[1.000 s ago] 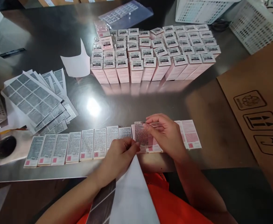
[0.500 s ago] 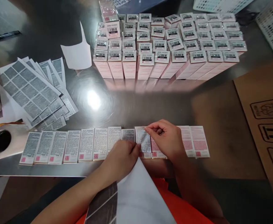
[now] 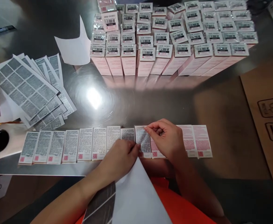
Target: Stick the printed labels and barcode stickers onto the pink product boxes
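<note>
Along the near table edge runs a row of small boxes (image 3: 72,144), the left ones bearing grey printed labels and the right ones showing pink print (image 3: 202,141). My right hand (image 3: 170,138) pinches the top right corner of a printed label (image 3: 142,140) lying on a box mid-row. Beside it, my left hand (image 3: 121,155) is closed on a label sheet (image 3: 138,193) that hangs toward my lap, white backing showing and dark printed part at lower left. The left thumb tip is by that box's left edge; the other left fingertips are hidden.
Several rows of upright pink boxes with barcodes (image 3: 148,53) stand at the back. More label sheets (image 3: 26,87) lie fanned at left, near a white scrap of paper (image 3: 73,51) and a tape roll (image 3: 9,143). A cardboard carton (image 3: 264,102) is at right.
The label under my right fingers now lies flatter and straighter on its box. Both hands stay nearly in place. The view has shifted slightly, with the back boxes higher in the frame.
</note>
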Tool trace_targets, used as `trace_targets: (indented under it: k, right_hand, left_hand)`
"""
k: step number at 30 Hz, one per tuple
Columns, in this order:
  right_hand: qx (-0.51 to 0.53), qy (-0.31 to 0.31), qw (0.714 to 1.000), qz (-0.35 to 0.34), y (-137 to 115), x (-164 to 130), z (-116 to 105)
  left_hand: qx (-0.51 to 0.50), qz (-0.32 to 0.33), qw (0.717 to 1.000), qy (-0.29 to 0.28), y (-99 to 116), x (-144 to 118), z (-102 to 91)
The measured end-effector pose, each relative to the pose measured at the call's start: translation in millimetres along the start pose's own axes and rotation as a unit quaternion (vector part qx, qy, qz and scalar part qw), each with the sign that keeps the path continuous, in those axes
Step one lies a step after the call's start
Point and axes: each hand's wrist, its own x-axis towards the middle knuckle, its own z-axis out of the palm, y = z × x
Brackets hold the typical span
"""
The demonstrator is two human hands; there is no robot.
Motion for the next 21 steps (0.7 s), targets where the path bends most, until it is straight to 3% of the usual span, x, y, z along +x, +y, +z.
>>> trace_targets:
  k: [21]
  right_hand:
    - [-0.017, 0.012, 0.999, -0.034, -1.6, -1.3, 2.5]
  left_hand:
    - [0.000, -0.016, 1.000, -0.009, -4.0, 2.0, 0.3]
